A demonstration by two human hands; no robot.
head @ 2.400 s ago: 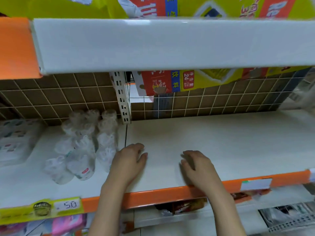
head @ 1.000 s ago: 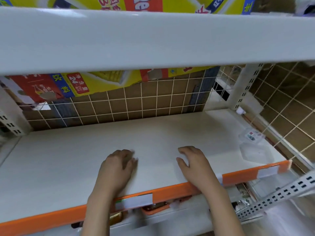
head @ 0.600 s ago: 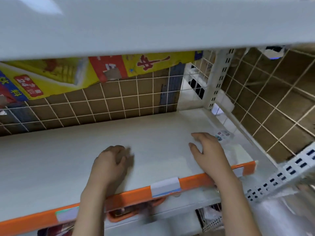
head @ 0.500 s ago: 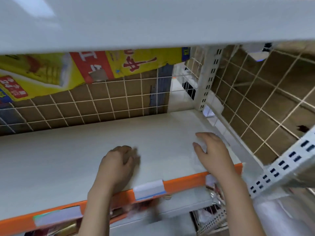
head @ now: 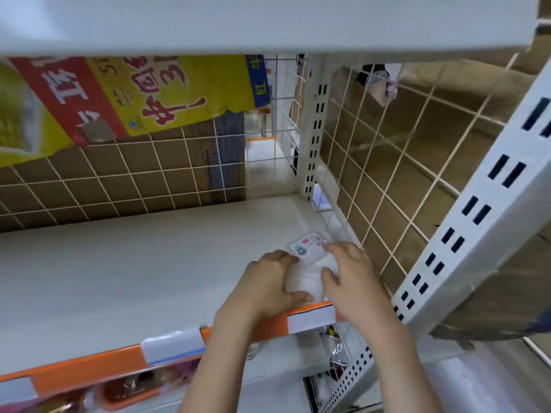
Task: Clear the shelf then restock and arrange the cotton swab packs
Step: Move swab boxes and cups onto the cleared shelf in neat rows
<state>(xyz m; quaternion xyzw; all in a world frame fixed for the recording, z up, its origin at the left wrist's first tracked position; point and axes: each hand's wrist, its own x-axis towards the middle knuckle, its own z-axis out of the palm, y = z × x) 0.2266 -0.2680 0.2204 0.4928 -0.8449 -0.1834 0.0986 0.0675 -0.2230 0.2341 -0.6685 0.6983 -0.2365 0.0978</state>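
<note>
Hands [head: 313,281] around swab pack [head: 308,248], beside wire grid [head: 387,186].

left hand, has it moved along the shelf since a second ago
Yes. The left hand slid right along the shelf, now beside the right post, touching the clear pack.

A clear plastic cotton swab pack [head: 307,263] with a white printed label lies flat at the right front corner of the white shelf [head: 119,269], near the wire side grid, partly covered.
</note>
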